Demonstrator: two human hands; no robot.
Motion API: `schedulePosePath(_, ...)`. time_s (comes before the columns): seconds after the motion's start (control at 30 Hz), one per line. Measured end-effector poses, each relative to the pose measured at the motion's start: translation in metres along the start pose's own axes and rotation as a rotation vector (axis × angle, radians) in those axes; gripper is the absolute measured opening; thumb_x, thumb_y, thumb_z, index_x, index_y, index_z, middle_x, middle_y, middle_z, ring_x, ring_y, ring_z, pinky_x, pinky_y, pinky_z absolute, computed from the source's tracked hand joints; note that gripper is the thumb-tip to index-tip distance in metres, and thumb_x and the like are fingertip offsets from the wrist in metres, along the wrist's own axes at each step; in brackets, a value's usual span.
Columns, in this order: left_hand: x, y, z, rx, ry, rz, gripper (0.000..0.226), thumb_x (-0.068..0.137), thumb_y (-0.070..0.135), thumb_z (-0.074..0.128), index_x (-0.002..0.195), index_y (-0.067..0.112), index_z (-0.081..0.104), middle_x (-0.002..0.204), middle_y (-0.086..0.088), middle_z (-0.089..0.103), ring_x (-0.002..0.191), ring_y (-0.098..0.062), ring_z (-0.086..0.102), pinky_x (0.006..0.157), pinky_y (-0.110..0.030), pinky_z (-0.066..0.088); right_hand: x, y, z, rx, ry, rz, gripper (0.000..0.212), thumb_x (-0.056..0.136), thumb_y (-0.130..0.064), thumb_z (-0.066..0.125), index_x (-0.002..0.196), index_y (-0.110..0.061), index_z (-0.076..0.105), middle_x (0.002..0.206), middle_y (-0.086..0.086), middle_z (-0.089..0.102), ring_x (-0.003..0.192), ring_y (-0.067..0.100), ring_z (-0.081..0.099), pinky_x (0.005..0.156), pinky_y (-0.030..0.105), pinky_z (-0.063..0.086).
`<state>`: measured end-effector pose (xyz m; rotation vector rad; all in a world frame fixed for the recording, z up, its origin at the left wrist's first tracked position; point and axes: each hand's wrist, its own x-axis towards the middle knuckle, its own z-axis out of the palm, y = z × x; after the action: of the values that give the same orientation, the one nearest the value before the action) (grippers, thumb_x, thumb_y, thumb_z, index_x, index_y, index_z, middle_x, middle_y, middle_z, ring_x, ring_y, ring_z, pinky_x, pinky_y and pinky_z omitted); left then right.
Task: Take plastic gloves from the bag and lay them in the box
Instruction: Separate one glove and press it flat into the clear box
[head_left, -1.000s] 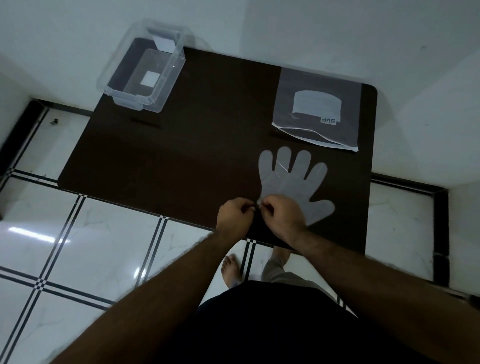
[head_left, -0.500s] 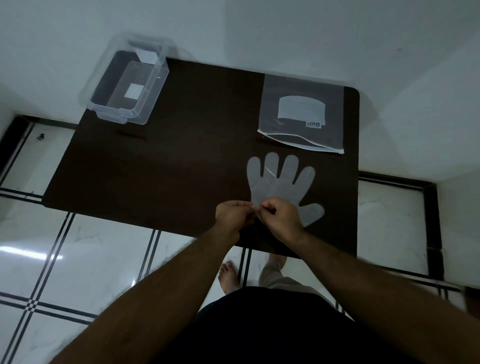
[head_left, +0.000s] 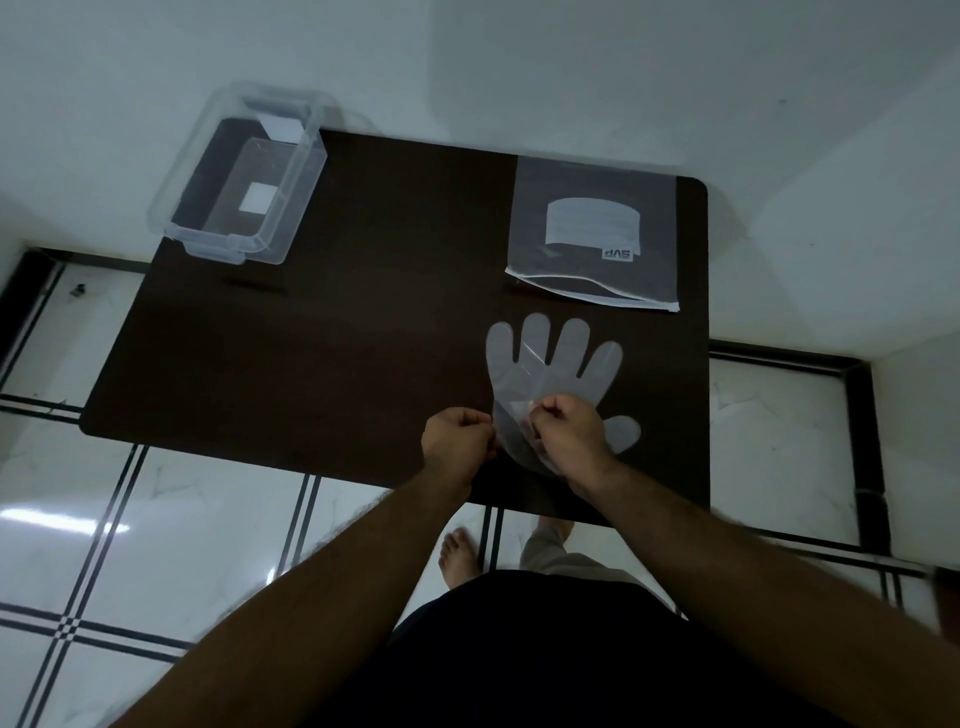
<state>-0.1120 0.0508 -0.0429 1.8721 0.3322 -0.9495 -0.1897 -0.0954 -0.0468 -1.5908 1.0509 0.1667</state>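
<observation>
The plastic gloves (head_left: 553, 374) lie flat on the dark surface (head_left: 337, 338), just in front of the bag (head_left: 592, 228), with the fingers pointing toward the bag's open mouth. They look like a thin stack (at least two sheets, since one edge is lifted near the cuff). The left hand (head_left: 457, 441) and the right hand (head_left: 569, 431) are both at the cuff end. Each grip is clenched in a pinch on the film, and between them the layers seem to be coming apart.

The film is very light, soft and clingy, so I judge it will fold, flutter and stick to the next sheet. A good place to hold it is the cuff edge, with a light pinch of thumb and forefinger, because the finger parts are narrow and would crumple. Pulling too fast may bring two gloves together.

The box (head_left: 239, 176) stands well apart from the bag, at the other far corner of the surface, and it appears empty, so the laying step is not yet done.
</observation>
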Motion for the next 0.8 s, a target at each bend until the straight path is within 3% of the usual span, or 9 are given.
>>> schedulePosePath(0.13, -0.003, -0.002, -0.007, 0.604, 0.1, 0.44, 0.022, 0.105, 0.023, 0.064, 0.126, 0.021, 0.069, 0.121, 0.003, 0.069, 0.108, -0.012, 0.064, 0.094, -0.031, 0.054, 0.001, -0.002, -0.009, 0.026, 0.055, 0.019, 0.008, 0.106, -0.027, 0.061, 0.107, -0.023, 0.068, 0.105, -0.002, 0.068, 0.095, 0.014, 0.068, 0.073, 0.027, 0.053)
schedulePosePath(0.2, -0.006, 0.001, -0.002, 0.83, 0.034, 0.697, 0.023, 0.106, 0.028, 0.06, 0.126, 0.021, 0.067, 0.128, 0.001, 0.065, 0.117, -0.016, 0.058, 0.1, -0.032, 0.05, 0.002, -0.002, -0.011, 0.037, 0.061, 0.016, 0.008, 0.106, -0.027, 0.061, 0.107, -0.023, 0.068, 0.106, -0.001, 0.069, 0.095, 0.015, 0.069, 0.077, 0.031, 0.057)
schedulePosePath(0.27, -0.008, 0.007, 0.007, 0.99, -0.105, 0.821, 0.025, 0.106, 0.032, 0.06, 0.127, 0.019, 0.067, 0.135, -0.003, 0.065, 0.123, -0.02, 0.057, 0.105, -0.035, 0.047, 0.0, -0.003, -0.013, 0.06, 0.083, 0.01, 0.009, 0.106, -0.028, 0.061, 0.105, -0.022, 0.068, 0.106, 0.0, 0.07, 0.096, 0.016, 0.07, 0.084, 0.036, 0.06)
schedulePosePath(0.33, -0.007, 0.011, 0.016, 1.099, -0.203, 0.858, 0.033, 0.105, 0.035, 0.064, 0.134, 0.02, 0.065, 0.143, -0.005, 0.064, 0.133, -0.023, 0.055, 0.113, -0.037, 0.043, 0.0, -0.004, -0.015, 0.103, 0.131, 0.003, 0.007, 0.106, -0.026, 0.061, 0.104, -0.022, 0.067, 0.107, 0.0, 0.07, 0.098, 0.016, 0.071, 0.086, 0.037, 0.061)
schedulePosePath(0.43, -0.003, 0.019, 0.029, 1.218, -0.253, 0.885, 0.046, 0.102, 0.037, 0.07, 0.144, 0.02, 0.059, 0.152, -0.006, 0.059, 0.143, -0.025, 0.051, 0.122, -0.044, 0.037, -0.001, -0.008, -0.023, 0.149, 0.255, -0.01, 0.006, 0.108, -0.02, 0.058, 0.109, -0.019, 0.064, 0.104, -0.005, 0.065, 0.092, 0.01, 0.068, 0.074, 0.026, 0.057)
schedulePosePath(0.6, 0.004, 0.041, 0.052, 1.287, -0.292, 0.972, 0.042, 0.097, 0.036, 0.073, 0.136, 0.025, 0.061, 0.141, -0.004, 0.062, 0.131, -0.026, 0.057, 0.114, -0.049, 0.047, 0.004, -0.011, -0.039, 0.182, 0.431, -0.073, 0.005, 0.108, -0.022, 0.058, 0.113, -0.022, 0.06, 0.105, -0.009, 0.06, 0.095, 0.013, 0.067, 0.082, 0.039, 0.064)
schedulePosePath(0.8, 0.021, 0.051, 0.062, 1.466, -0.346, 0.952, 0.047, 0.097, 0.036, 0.074, 0.14, 0.028, 0.06, 0.144, -0.004, 0.059, 0.131, -0.028, 0.055, 0.111, -0.05, 0.048, 0.006, -0.02, -0.059, 0.16, 0.523, -0.225, 0.011, 0.109, -0.019, 0.057, 0.117, -0.013, 0.061, 0.104, -0.001, 0.062, 0.091, 0.007, 0.062, 0.073, 0.023, 0.05)
